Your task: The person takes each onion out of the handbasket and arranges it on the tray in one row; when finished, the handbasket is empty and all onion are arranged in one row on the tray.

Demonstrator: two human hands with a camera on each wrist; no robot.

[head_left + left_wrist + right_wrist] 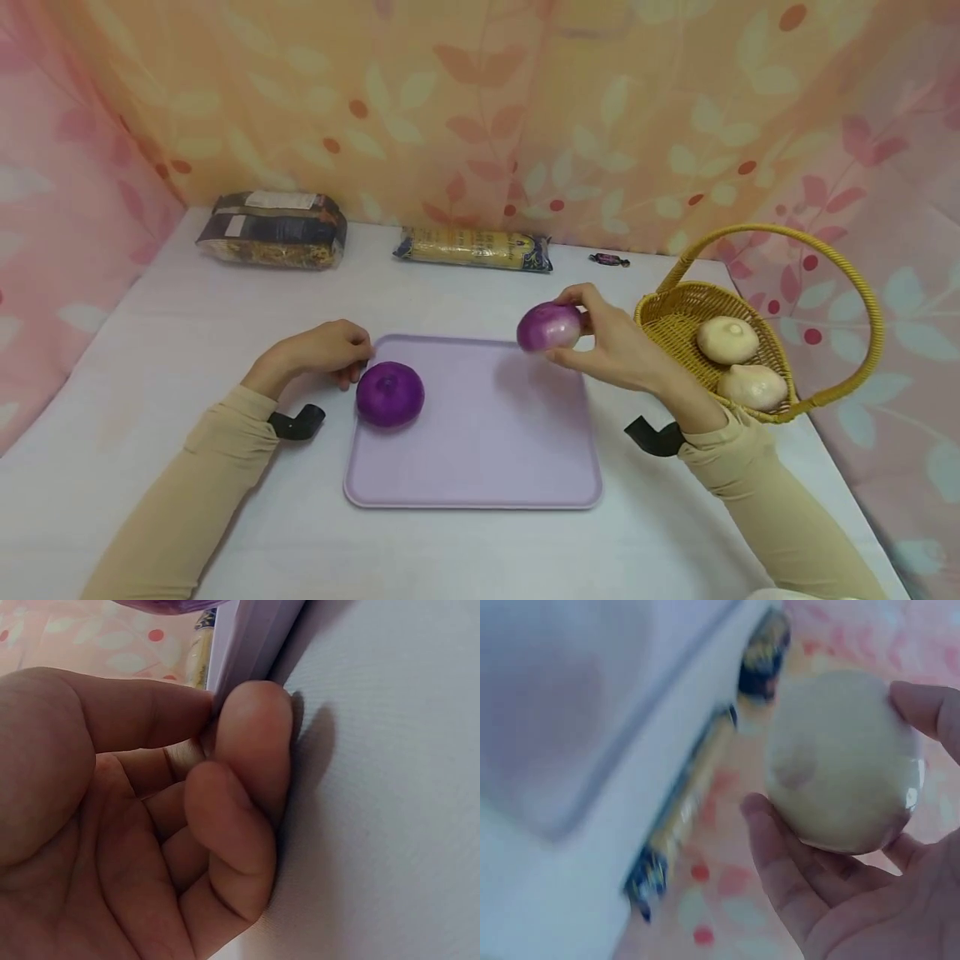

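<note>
On the lilac tray [472, 467], a deep purple round vegetable, onion-like [390, 394], sits near the left edge. My left hand [327, 348] is at the tray's upper left side; in the left wrist view its thumb and curled fingers [251, 735] pinch the tray's rim [251, 637]. My right hand [615, 342] holds a purple-and-white onion [550, 327] above the tray's upper right corner. The right wrist view shows the onion's pale underside [840, 765] between thumb and fingers. Two whitish round vegetables [727, 339] lie in the yellow wicker basket [675, 321] to the right.
Along the back of the white table lie a dark pasta bag [273, 229], a spaghetti pack [472, 248] and a small wrapped candy [609, 260]. The basket's tall handle [862, 292] arches on the right. Floral cloth [480, 108] hangs behind and at both sides.
</note>
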